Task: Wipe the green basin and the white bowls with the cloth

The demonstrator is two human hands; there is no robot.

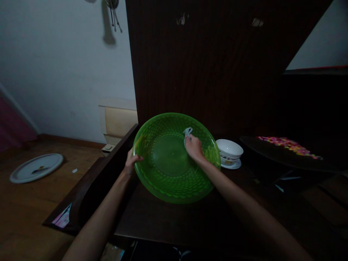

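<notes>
A large green see-through plastic bowl is tilted toward me over a dark wooden table. My left hand grips its left rim, thumb over the edge. My right hand is inside the bowl near its far right wall, fingers closed on a small pale cloth pressed against the bowl's surface.
White bowls stacked on a saucer stand just right of the green bowl. A dark tray with colourful bits lies further right. A white plate lies on the wooden floor at left. A tall dark wooden panel rises behind.
</notes>
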